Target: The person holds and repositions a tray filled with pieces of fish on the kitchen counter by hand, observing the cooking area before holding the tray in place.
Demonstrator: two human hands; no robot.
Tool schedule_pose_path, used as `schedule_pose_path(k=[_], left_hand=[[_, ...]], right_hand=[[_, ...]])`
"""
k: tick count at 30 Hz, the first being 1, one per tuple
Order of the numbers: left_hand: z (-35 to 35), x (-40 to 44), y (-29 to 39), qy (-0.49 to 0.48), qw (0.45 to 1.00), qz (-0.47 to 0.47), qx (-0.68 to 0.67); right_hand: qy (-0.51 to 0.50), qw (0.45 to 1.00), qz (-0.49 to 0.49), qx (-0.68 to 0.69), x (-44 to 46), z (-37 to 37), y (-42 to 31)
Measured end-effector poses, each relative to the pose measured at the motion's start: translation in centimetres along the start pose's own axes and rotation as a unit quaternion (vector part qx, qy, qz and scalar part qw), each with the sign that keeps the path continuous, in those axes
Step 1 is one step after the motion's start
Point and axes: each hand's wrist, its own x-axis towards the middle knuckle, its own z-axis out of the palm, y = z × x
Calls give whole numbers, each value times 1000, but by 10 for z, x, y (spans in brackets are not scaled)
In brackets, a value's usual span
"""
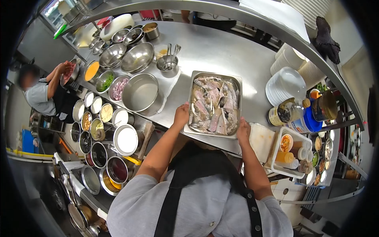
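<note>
A rectangular steel tray (215, 74) sits at the front edge of the metal counter, directly before me. Raw fish pieces (215, 104), pale with greyish skin and wet with a cloudy liquid, fill it. My left hand (181, 115) grips the tray's left side near its front corner. On the opposite side, my right hand (243, 130) is closed on the rim at the right front corner. The fingers of both hands are partly hidden by the tray's edge.
Left on the counter are a large steel pot (140, 94), bowls of chopped onion (118, 89) and ladles in a small pot (167, 63). Stacked white plates (285, 87) and a sauce bottle caddy (286, 166) stand right. A co-worker (43, 91) handles meat at far left.
</note>
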Motion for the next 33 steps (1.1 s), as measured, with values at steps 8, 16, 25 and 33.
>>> schedule_pose_path(k=[8, 16, 25, 33], left_hand=[[-21, 37, -5, -50, 996, 30, 68], [-5, 16, -18, -1, 999, 33, 15], [-19, 28, -10, -47, 998, 26, 26], [-9, 5, -3, -16, 1000, 0, -2]], right_hand=[[43, 996, -45, 64, -37, 38, 18], [17, 998, -29, -47, -19, 7, -10], [49, 997, -29, 53, -46, 24, -16], [4, 999, -24, -28, -12, 6, -2]])
